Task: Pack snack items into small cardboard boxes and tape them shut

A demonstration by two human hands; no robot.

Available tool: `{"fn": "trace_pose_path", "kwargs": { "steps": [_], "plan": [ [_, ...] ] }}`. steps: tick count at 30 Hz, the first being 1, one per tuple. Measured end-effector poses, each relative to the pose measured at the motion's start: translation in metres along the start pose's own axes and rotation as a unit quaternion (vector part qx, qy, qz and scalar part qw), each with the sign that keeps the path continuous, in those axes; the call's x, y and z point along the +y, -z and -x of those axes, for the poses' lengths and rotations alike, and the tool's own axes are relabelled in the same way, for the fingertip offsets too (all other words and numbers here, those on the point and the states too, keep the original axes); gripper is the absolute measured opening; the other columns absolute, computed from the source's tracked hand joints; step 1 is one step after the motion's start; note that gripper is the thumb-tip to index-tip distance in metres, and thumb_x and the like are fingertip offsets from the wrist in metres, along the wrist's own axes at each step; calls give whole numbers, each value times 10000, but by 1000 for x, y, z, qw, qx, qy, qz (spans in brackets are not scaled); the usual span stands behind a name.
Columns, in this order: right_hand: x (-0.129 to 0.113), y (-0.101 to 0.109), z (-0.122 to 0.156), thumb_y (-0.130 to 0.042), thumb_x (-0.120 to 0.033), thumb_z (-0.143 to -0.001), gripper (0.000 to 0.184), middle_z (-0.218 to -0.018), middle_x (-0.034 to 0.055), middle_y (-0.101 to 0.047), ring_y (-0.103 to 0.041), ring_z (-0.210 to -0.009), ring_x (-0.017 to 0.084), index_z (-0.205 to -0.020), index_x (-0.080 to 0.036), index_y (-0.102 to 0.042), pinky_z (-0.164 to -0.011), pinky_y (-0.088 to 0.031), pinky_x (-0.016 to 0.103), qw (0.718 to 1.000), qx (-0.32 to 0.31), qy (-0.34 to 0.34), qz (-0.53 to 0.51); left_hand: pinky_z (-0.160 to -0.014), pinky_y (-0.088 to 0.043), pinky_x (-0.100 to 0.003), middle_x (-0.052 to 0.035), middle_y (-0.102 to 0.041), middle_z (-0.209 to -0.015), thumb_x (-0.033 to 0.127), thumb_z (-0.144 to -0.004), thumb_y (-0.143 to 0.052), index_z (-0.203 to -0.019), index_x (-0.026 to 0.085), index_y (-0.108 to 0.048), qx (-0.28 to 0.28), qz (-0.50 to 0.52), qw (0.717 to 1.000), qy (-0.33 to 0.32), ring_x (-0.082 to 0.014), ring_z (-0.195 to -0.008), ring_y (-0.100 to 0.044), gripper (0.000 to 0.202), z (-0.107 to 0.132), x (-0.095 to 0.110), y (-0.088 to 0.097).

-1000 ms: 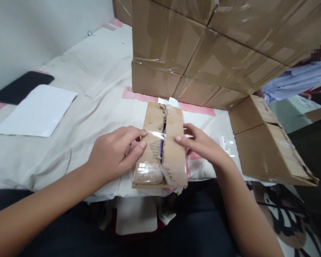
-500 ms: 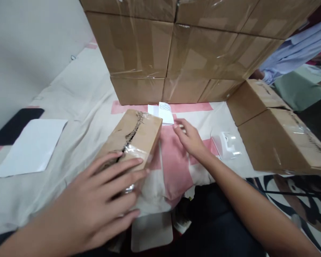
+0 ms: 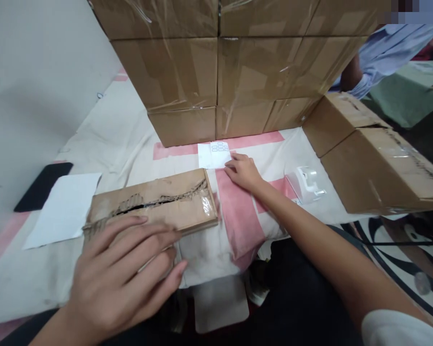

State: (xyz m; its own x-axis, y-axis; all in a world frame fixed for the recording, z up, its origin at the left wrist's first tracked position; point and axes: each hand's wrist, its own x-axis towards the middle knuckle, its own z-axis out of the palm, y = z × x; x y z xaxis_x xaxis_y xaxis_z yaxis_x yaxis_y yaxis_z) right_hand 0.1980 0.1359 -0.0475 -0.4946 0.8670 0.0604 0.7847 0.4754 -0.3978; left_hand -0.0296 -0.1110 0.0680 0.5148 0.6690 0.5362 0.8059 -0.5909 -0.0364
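Observation:
A brown cardboard box [image 3: 176,204] with a torn slit along its top lies flat on the cloth in front of me. My left hand [image 3: 126,269] is over its near side, fingers outstretched and slightly bent, not gripping it; whether the fingertips touch the box I cannot tell. Beyond the box's right end is a small white paper [image 3: 209,156] printed with rounded rectangles. At the paper's right edge my right hand [image 3: 243,170] pinches it between thumb and fingers.
Stacked taped cartons [image 3: 184,72] rise behind the paper. More boxes [image 3: 375,168] stand to the right, near a white tape dispenser [image 3: 305,185]. A white sheet [image 3: 67,206] partly covers a black flat object [image 3: 45,185] at left. A person's sleeve [image 3: 393,57] shows at upper right.
The box has turned from slanting away to lying nearly crosswise, shifting left. My right hand has closed on the small paper's edge. My left hand has moved slightly down and left.

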Motion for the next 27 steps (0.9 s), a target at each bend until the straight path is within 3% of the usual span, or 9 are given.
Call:
{"fn": "trace_pose_path", "kwargs": {
  "steps": [2, 4, 8, 12, 17, 19, 22, 24, 27],
  "plan": [
    [-8, -4, -4, -498, -453, -971, 427, -1513, 124, -494, -373, -1417, 341, -1290, -262, -709, -1147, -245, 513, 999, -7, -22, -24, -985, -468, -487, -83, -704, -1286, 312, -901, -662, -1114, 201, -676, -31, -31, 999, 7, -317, -1181, -655, 240, -2, 4, -9],
    [-16, -10, -12, -513, -543, -946, 489, -1583, 115, -411, -276, -1484, 373, -1348, -313, -668, -1166, -183, 566, 997, -19, -57, -49, -1029, -445, -519, -111, -555, -1491, 348, -933, -620, -1328, 196, -599, -73, -69, 995, 12, -368, -1342, -548, 424, -2, 1, -20],
    [-26, -21, -25, -554, -586, -897, 522, -1667, 104, -257, -118, -1531, 424, -1329, -322, -682, -1176, -73, 625, 988, -24, -121, -88, -1068, -433, -495, -91, -518, -1525, 285, -926, -621, -1403, 209, -549, -84, -119, 989, -37, -331, -1349, -557, 488, 0, -19, -35],
    [-26, -23, -26, -608, -537, -861, 501, -1651, 110, -264, -98, -1522, 419, -1282, -285, -708, -1180, -27, 627, 984, -9, -128, -122, -1079, -443, -459, -73, -614, -1431, 259, -892, -656, -1361, 221, -578, -56, -121, 987, -87, -291, -1295, -612, 478, 3, -40, -36],
    [-26, -20, -23, -704, -415, -764, 390, -1495, 148, -414, -326, -1415, 352, -1075, -185, -751, -1206, -104, 567, 974, 36, -115, -194, -1060, -464, -443, -50, -638, -1400, 245, -887, -653, -1337, 258, -591, -41, -134, 986, -90, -270, -1273, -634, 454, 6, -46, -37],
    [-29, -16, -23, -668, -358, -772, 403, -1459, 154, -441, -441, -1340, 294, -1113, -152, -726, -1201, -216, 494, 961, 64, -103, -247, -1057, -466, -449, -57, -636, -1402, 241, -884, -652, -1344, 255, -589, -46, -132, 986, -85, -276, -1278, -631, 464, 6, -45, -37],
    [-31, -5, -16, -519, -342, -848, 456, -1373, 159, -530, -559, -1205, 219, -1211, -104, -658, -1086, -408, 364, 931, 129, -88, -331, -1070, -461, -455, -67, -649, -1387, 226, -878, -657, -1353, 239, -587, -41, -127, 987, -85, -278, -1269, -636, 480, 6, -43, -37],
    [-30, 6, -4, -462, -362, -865, 440, -1269, 148, -607, -597, -1126, 215, -1179, -105, -633, -1012, -467, 354, 907, 173, -88, -375, -1079, -458, -452, -63, -660, -1374, 208, -872, -660, -1366, 248, -581, -36, -118, 989, -82, -275, -1267, -637, 501, 6, -41, -36],
    [-24, 27, 26, -537, -384, -817, 447, -1158, 100, -658, -643, -943, 209, -1209, -167, -532, -847, -538, 368, 873, 211, -97, -430, -1072, -465, -449, -66, -674, -1354, 175, -857, -668, -1373, 253, -576, -32, -100, 992, -72, -278, -1258, -643, 529, 6, -39, -35]
  ]
}}
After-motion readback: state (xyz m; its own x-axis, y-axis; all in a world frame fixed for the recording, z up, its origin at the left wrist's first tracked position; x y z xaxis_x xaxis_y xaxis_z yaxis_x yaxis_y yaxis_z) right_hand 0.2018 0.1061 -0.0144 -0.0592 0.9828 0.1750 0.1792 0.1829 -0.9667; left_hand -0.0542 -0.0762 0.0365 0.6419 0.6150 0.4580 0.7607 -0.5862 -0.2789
